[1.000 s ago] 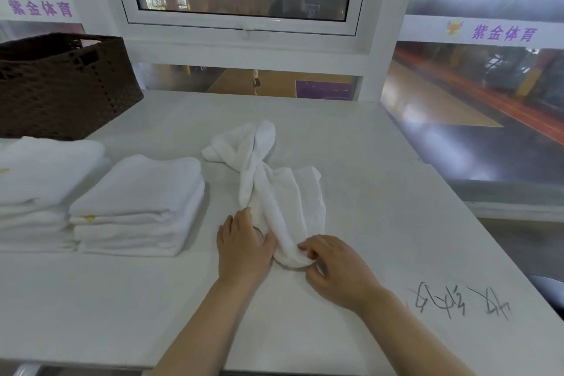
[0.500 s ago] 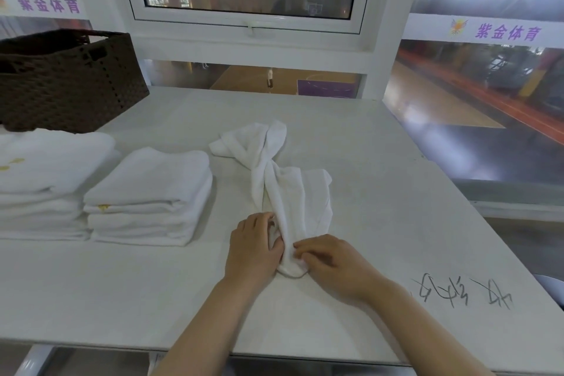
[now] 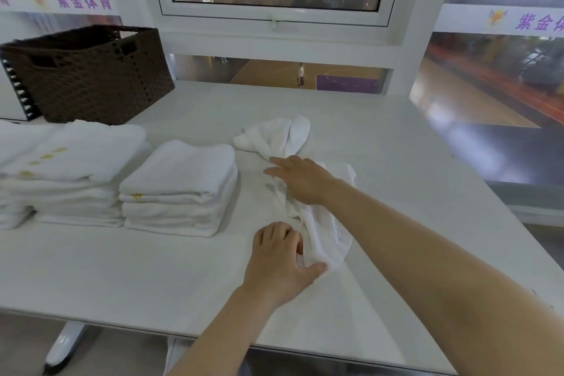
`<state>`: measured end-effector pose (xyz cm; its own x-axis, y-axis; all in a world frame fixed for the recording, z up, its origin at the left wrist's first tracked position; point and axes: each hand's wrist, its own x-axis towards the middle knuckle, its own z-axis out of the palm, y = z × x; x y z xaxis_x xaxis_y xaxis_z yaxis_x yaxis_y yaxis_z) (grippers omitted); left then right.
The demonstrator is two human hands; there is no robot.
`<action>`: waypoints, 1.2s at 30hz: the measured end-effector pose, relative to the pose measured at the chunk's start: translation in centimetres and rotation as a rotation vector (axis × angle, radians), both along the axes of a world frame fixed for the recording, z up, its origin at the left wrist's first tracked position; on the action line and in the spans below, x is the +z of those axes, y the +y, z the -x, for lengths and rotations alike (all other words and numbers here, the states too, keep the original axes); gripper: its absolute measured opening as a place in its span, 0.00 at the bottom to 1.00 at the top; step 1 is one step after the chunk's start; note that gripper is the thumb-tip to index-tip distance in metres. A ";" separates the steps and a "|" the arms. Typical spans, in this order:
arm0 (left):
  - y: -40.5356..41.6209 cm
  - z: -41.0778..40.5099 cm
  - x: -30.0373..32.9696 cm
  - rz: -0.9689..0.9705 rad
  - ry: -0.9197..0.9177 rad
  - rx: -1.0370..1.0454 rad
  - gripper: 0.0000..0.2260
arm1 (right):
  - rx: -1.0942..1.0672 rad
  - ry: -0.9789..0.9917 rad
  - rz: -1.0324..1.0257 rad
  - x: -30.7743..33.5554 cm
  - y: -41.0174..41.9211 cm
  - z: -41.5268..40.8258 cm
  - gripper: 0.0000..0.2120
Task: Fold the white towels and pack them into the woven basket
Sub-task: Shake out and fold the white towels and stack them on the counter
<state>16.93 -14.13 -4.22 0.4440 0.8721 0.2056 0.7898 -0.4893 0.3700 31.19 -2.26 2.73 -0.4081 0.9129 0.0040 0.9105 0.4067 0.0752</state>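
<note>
**Desk:** What's in front of you?

**Operator:** One loose white towel (image 3: 323,232), twisted and bunched into a rope-like strip, lying mid-table and running from the near edge toward the far side, its far end (image 3: 280,133) fanned out crumpled. I judge I'm at the spreading step: it has to be flattened before any fold.

**Desk:** Hands?

**Operator:** My left hand (image 3: 280,262) pins the near end, thumb pressed on the cloth, fingers curled at its edge. My right hand (image 3: 300,178) reaches across the middle with fingers straight and relaxed, lying over the cloth, gripping nothing that I can see.

**Desk:** Next move?

**Operator:** I'd find the far corners and pull the twist out while the near end stays anchored. The cloth looks soft and limp, so it will likely sag back unless I smooth it.

**Desk:** Around it?

**Operator:** Just left sits a folded stack (image 3: 180,189), then a second stack (image 3: 70,171) further left. The woven basket (image 3: 91,76) stands at the far left of the table (image 3: 412,162); I can't see inside it.
</note>
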 end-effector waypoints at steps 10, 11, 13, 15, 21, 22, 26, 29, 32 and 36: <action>0.5 0.9 0.3 0.101 -0.311 0.044 0.12 | -0.038 -0.064 -0.215 -0.6 1.4 -4.6 0.11; 0.5 1.0 0.3 0.151 -0.376 0.072 0.12 | -0.070 0.008 -0.217 -0.6 0.9 -5.4 0.11; 0.5 1.3 0.3 0.261 -0.537 0.141 0.12 | -0.131 0.112 -0.215 -0.4 -0.6 -7.1 0.11; 0.6 1.4 0.5 0.311 -0.721 0.200 0.12 | -0.169 0.184 -0.199 -0.2 -2.5 -8.6 0.10; 2.0 1.9 1.2 0.325 -0.935 0.238 0.09 | -0.308 0.366 -0.079 0.3 -8.7 -10.1 0.10; 2.3 2.0 1.3 0.305 -0.918 0.240 0.09 | -0.322 0.385 -0.062 0.5 -9.7 -9.9 0.10; 2.8 1.1 2.9 0.281 -0.903 0.150 0.13 | -0.337 0.463 0.098 1.4 -13.2 -8.5 0.15; 3.1 -0.2 4.1 0.170 -0.702 -0.025 0.14 | -0.314 0.477 0.143 1.1 -14.5 -7.1 0.19; 3.4 -1.5 4.4 0.127 -0.347 -0.206 0.19 | -0.292 0.624 0.065 0.3 -15.1 -5.7 0.19; 3.5 -2.5 3.4 0.169 -0.215 -0.284 0.18 | -0.290 0.786 -0.044 -1.4 -15.2 -5.4 0.16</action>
